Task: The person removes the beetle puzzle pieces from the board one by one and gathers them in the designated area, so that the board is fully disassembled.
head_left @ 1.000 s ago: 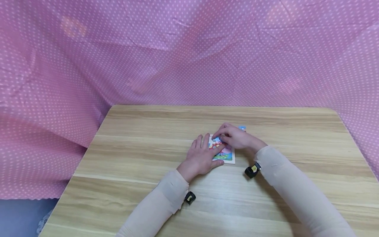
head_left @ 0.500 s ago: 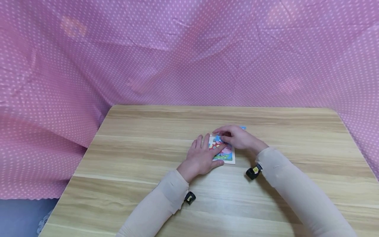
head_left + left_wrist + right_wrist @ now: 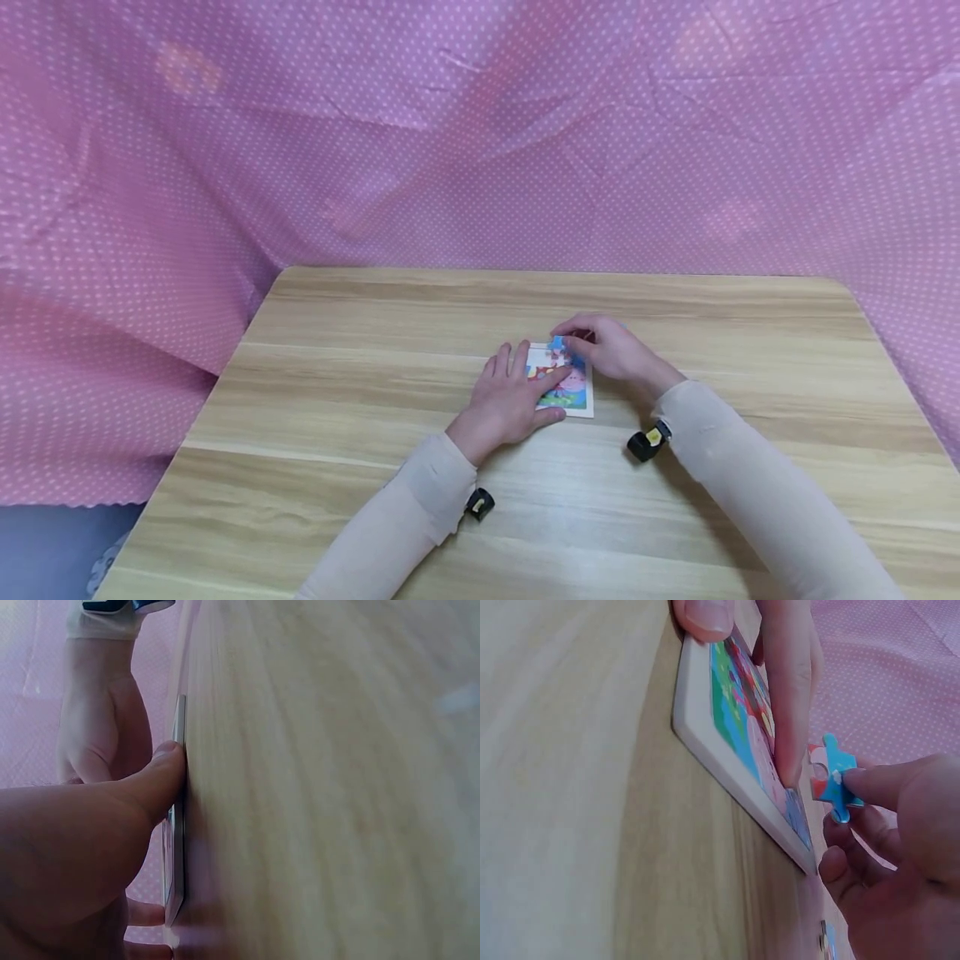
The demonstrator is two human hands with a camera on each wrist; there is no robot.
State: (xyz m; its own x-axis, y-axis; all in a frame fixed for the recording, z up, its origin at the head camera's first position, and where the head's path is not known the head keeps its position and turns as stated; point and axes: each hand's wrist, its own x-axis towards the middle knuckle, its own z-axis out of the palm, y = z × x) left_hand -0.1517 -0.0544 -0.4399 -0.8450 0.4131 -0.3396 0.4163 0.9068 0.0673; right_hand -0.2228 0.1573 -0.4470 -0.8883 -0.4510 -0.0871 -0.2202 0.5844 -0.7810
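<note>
A white-edged picture puzzle board [image 3: 589, 403] [image 3: 727, 766] lies on the table, its lower part filled with coloured picture pieces. My left hand [image 3: 507, 403] [image 3: 75, 847] rests flat across its left side, fingers spread, with the index finger pressing on the picture and the thumb at the near edge. Over the board's far edge my right hand [image 3: 611, 348] [image 3: 915, 840] pinches a blue, pink and red jigsaw piece [image 3: 557, 342] [image 3: 840, 778] between thumb and fingers. In the right wrist view this piece is raised off the board.
The wooden table [image 3: 337, 375] reaches to a pink dotted cloth [image 3: 480, 150] behind. Another small blue piece [image 3: 829, 939] lies beyond the board, low in the right wrist view. Black wrist cameras [image 3: 480, 504] stick out below both sleeves.
My right hand has moved a little to the right, with the piece lifting from the board's upper left, where a pale area now shows. The left hand has stayed in place.
</note>
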